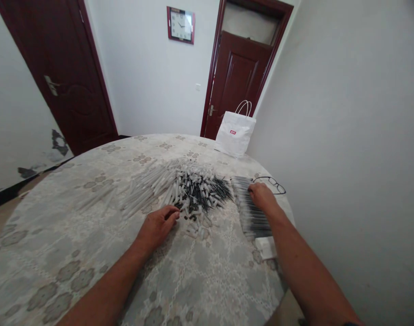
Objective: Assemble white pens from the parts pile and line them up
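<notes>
My left hand (pixel 159 225) rests on the table with its fingers curled, at the near edge of a loose pile. Whatever is between its fingertips is too small to make out. Close by lie small white and dark pieces (pixel 195 222), thin black pen refills (pixel 202 192) and long white pen barrels (pixel 149 185). On the right, my right hand (pixel 262 197) is closed over the far part of a neat row of pens (pixel 249 213), dark at one end and pale at the other. Its fingertips touch the row, and what they grip is hidden.
A patterned cloth covers the round table (pixel 190 280). Eyeglasses (pixel 276 185) lie beyond my right hand, and a small white packet (pixel 266 247) sits below the row. At the back stands a white paper bag (pixel 236 134). The wall (pixel 356 149) runs close along the right.
</notes>
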`<state>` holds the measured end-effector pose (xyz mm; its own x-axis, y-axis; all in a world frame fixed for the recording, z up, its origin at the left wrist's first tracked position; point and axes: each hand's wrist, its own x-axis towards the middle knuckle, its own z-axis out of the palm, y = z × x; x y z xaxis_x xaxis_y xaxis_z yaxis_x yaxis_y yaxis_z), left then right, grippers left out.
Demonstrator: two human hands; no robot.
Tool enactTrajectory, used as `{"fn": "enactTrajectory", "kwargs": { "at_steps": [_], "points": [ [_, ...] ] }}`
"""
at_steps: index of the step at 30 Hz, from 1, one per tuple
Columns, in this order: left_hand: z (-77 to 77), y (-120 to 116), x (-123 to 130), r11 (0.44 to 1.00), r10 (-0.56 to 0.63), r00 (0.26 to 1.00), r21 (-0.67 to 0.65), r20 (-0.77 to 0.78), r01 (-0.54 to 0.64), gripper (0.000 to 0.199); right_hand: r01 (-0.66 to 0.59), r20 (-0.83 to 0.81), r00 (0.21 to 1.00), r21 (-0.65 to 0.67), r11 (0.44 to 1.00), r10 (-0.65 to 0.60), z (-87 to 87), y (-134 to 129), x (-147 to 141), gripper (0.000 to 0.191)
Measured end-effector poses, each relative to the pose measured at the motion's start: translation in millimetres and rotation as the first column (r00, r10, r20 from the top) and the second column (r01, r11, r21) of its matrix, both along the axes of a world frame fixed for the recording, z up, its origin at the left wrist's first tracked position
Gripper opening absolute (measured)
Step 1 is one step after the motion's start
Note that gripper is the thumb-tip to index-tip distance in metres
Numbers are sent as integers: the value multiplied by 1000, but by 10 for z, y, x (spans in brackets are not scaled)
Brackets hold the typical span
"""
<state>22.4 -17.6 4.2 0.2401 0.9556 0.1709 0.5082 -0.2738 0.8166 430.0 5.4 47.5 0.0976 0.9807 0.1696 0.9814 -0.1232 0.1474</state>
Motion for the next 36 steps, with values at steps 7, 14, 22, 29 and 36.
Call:
{"fn": "enactTrajectory", "kwargs": {
  "at_steps": [7, 14, 22, 29, 36],
  "points": [
    [6, 12, -24, 998, 28, 996, 66, -84, -23, 33, 36, 7, 999, 21, 999, -36, -125, 36, 54, 31],
    [37, 35, -124, 978, 138, 986, 171, -95, -121, 32, 21, -12, 1000, 29, 999, -21, -163, 31, 41, 34],
    [44, 140, -331, 925, 347, 938, 163, 10, -344, 33, -6, -4, 1000, 103, 995, 6, -120, 23, -96, 32],
    [1, 113, -247, 945, 287, 957, 175, -40, -276, 32, -263, -205, 950, -117, 958, 236, 181, -198, -1012, 21],
    [-40, 84, -192, 957, 210, 969, 228, -128, -177, 30, -218, -139, 972, -223, 950, 190, -126, -398, -1648, 26]
  ]
}}
